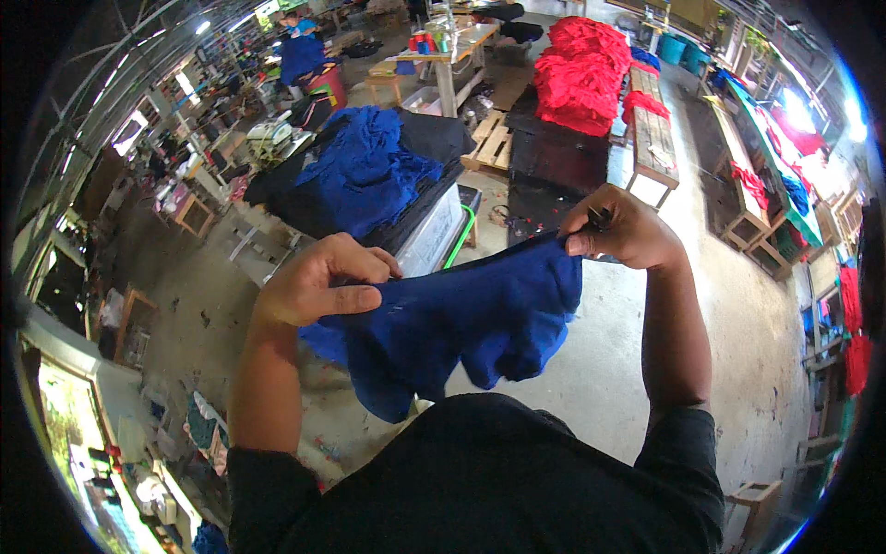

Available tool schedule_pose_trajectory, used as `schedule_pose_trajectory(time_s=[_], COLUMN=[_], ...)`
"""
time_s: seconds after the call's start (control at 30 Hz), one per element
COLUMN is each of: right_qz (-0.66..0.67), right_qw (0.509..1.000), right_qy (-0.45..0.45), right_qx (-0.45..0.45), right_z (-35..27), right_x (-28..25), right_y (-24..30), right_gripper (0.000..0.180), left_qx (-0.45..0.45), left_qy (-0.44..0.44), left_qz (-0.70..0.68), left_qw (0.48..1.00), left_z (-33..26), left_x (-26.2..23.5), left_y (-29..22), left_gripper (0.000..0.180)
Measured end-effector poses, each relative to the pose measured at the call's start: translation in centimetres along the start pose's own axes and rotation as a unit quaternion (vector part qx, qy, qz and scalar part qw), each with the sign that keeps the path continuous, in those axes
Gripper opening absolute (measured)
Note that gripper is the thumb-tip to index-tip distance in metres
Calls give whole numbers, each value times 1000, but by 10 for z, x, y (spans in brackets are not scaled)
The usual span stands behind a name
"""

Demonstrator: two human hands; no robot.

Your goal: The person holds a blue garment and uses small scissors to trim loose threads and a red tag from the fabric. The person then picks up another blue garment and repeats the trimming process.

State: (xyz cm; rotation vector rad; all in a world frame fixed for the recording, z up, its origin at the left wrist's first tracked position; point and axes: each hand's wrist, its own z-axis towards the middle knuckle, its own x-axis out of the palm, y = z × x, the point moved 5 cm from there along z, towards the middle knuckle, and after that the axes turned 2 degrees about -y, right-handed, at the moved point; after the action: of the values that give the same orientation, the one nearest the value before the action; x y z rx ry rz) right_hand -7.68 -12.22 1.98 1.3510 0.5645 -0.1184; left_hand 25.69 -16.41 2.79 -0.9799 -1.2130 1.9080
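Near the middle of the frame, a blue garment (461, 323) hung stretched between both hands, its lower folds drooping toward the person's dark shirt (498, 480). The left hand (318, 282) was closed on the garment's left edge, thumb pressed flat along the cloth. The right hand (618, 226) pinched the upper right edge, with a small dark object, too small to identify, showing between its fingertips. Behind, in the upper centre, a heap of blue cloth (365, 171) lay on a dark surface (434, 138); red cloth (581, 74) was piled at upper right.
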Motion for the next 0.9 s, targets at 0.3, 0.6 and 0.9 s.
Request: schedule_pose_trajectory(time_s=[0.3, 0.6, 0.9], right_qz=[89, 73, 15], right_qw=[991, 943, 888], right_qy=[-81, -25, -43], right_qx=[-61, -323, -458], right_z=[25, 35, 55], right_x=[23, 124, 182], right_y=[-15, 39, 43], right_gripper=[18, 29, 35], left_qx=[-215, -300, -356], left_qy=[-51, -95, -160], left_qz=[98, 54, 91], left_qw=[970, 948, 916], left_z=[-12, -8, -40], left_x=[0, 14, -5], left_y=[-10, 3, -3], left_gripper=[21, 26, 28])
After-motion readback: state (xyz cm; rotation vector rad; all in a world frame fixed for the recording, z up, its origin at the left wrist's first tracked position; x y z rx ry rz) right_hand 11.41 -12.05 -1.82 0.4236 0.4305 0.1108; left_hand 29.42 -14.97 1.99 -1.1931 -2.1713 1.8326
